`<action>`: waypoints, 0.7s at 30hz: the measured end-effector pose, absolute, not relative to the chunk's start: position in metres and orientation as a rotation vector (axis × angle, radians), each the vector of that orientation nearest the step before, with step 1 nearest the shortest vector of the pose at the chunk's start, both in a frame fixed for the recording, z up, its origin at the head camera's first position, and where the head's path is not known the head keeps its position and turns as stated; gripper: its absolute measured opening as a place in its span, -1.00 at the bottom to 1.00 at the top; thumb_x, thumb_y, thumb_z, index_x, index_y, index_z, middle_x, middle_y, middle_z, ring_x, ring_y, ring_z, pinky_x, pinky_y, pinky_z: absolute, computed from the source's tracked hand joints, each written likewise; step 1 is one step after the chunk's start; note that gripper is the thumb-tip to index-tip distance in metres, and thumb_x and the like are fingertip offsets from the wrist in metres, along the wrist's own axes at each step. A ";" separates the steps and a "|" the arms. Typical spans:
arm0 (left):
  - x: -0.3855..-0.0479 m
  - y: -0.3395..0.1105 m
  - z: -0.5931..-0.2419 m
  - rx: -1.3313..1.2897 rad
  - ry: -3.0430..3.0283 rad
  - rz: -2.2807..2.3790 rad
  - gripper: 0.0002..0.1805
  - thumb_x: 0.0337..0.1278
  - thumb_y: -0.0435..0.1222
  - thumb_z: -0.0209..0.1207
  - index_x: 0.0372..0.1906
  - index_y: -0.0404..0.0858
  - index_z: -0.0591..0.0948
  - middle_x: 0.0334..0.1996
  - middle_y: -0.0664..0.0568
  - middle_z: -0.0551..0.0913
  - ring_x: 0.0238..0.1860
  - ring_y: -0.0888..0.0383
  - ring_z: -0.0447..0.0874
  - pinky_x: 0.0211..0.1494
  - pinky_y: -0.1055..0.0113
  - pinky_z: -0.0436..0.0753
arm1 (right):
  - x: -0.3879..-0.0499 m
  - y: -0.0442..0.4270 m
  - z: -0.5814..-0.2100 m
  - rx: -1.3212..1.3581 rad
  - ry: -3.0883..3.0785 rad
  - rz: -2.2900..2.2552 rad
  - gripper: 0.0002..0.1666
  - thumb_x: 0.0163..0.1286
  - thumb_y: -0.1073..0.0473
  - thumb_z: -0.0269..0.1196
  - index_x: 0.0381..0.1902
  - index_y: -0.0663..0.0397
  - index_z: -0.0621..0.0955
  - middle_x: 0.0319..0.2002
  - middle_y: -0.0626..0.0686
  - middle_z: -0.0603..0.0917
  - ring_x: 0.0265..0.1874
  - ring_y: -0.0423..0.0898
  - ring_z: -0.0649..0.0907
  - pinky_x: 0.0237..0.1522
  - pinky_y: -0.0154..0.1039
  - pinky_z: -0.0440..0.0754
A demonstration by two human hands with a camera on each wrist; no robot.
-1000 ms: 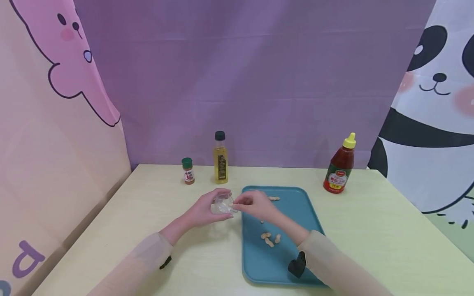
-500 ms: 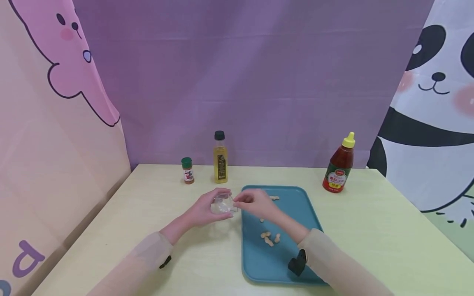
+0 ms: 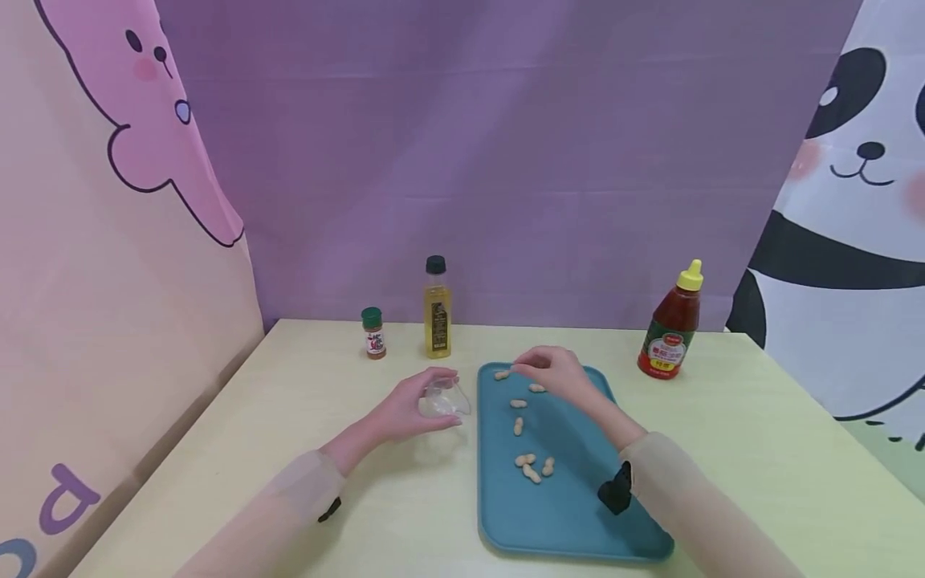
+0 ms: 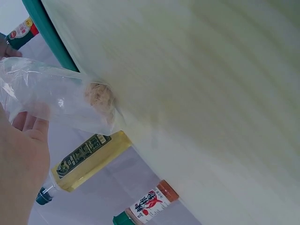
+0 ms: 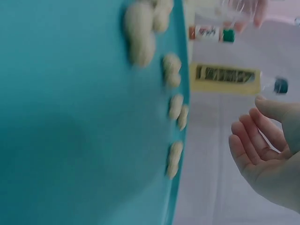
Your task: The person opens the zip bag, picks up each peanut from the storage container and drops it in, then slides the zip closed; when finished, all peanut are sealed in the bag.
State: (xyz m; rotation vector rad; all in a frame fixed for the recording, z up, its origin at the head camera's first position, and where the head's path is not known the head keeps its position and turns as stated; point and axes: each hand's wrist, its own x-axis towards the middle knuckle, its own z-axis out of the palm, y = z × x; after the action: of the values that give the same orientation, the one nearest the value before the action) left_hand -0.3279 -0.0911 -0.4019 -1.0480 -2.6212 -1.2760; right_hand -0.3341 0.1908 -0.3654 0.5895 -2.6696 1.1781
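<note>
A clear plastic bag [image 3: 444, 399] is held in my left hand [image 3: 405, 411], left of the blue tray [image 3: 578, 514]. In the left wrist view, tan pieces lie bunched at the lower end of the bag [image 4: 51, 91], beside the left hand [image 4: 26, 154]. My right hand [image 3: 564, 374] hovers over the tray's back part, close to a peanut [image 3: 502, 375]. Its fingers are loosely bent with nothing visible between them, as the right hand [image 5: 269, 140] shows in the right wrist view. Several more peanuts [image 3: 531, 474] lie scattered on the tray.
Behind the left hand stand a small green-capped spice jar [image 3: 374, 333] and an oil bottle [image 3: 437, 309]. A red sauce bottle [image 3: 668, 325] with a yellow cap is at the back right. A purple cloth [image 3: 477, 160] hangs behind the table [image 3: 289, 401].
My right hand has moved away from the bag's mouth, rightward and back over the tray, uncovering peanuts there. The left hand still holds the bag in about the same place.
</note>
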 end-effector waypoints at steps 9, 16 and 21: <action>-0.326 -0.091 -0.403 -1.048 -2.628 -1.274 -0.22 -0.08 -0.05 0.37 0.28 -0.16 0.34 0.18 0.08 0.52 0.22 0.14 0.45 0.28 0.11 0.44 | -0.346 0.213 -0.379 0.498 -2.769 1.029 -0.68 0.37 0.10 0.16 -0.07 0.21 0.64 -0.14 0.18 0.68 -0.08 0.14 0.63 -0.12 -0.03 0.62; -0.324 -0.093 -0.400 -1.024 -2.651 -1.265 -0.24 -0.07 -0.04 0.37 0.28 -0.08 0.33 0.20 0.11 0.51 0.23 0.15 0.45 0.28 0.13 0.45 | -0.351 0.219 -0.387 0.567 -2.882 0.928 -0.64 0.41 0.18 0.08 0.04 0.32 0.57 -0.02 0.29 0.62 -0.03 0.22 0.60 -0.08 0.01 0.61; -0.325 -0.094 -0.401 -1.014 -2.656 -1.264 -0.23 -0.07 -0.04 0.37 0.29 -0.11 0.33 0.21 0.11 0.50 0.23 0.14 0.44 0.29 0.13 0.44 | -0.354 0.222 -0.391 0.547 -2.936 0.871 -0.65 0.40 0.19 0.09 0.01 0.32 0.60 -0.05 0.27 0.65 -0.07 0.19 0.61 -0.11 -0.01 0.62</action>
State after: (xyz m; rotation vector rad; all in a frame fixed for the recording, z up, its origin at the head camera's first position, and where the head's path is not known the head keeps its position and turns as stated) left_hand -0.3254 -0.0936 -0.4005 -1.0144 -2.6563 -1.2639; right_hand -0.3540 0.2217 -0.3908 0.5473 -2.9360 0.8712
